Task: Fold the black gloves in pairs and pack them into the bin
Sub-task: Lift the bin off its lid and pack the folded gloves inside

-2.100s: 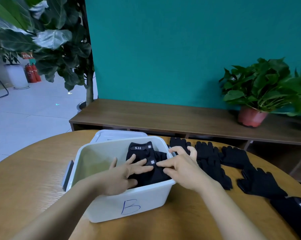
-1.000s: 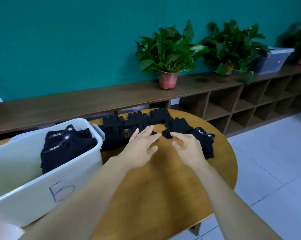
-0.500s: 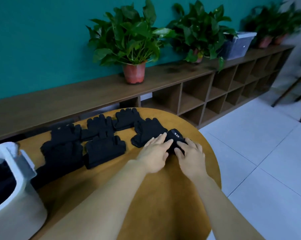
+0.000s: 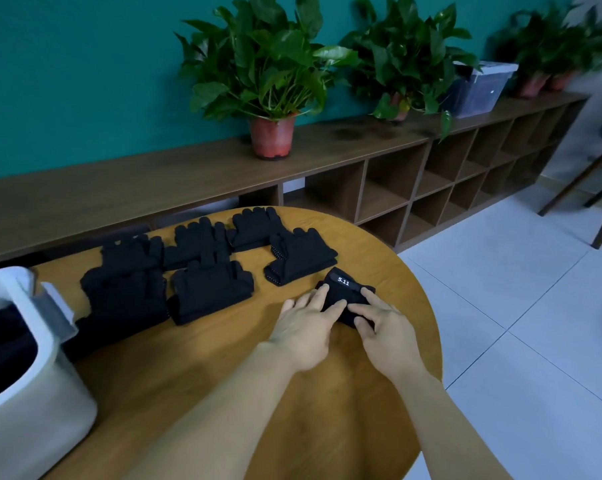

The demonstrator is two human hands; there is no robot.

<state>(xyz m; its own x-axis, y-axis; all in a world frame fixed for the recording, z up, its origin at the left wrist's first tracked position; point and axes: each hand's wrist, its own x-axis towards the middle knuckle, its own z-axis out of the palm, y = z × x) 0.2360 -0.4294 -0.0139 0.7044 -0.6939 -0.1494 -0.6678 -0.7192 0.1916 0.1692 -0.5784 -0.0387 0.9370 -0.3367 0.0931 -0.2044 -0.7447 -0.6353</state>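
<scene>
A folded black glove pair (image 4: 345,287) with a white "5.11" label lies near the right edge of the round wooden table (image 4: 206,362). My left hand (image 4: 306,329) rests on its left part with straight fingers. My right hand (image 4: 384,329) pinches its near right part between thumb and fingers. Several more black gloves (image 4: 207,292) lie flat in a row to the left, fingers pointing away. The white bin (image 4: 48,344) stands at the far left, cut off by the frame, with dark gloves (image 4: 1,355) inside.
The table's rounded edge runs just right of my hands, with white tiled floor (image 4: 535,323) beyond. A long low wooden shelf (image 4: 154,181) with potted plants (image 4: 271,133) and a storage box (image 4: 479,88) stands behind the table against the teal wall.
Both hands left the bin and moved right to the labelled glove pair at the table's right end. My view swung right with them. The right hand's thumb now curls onto the glove.
</scene>
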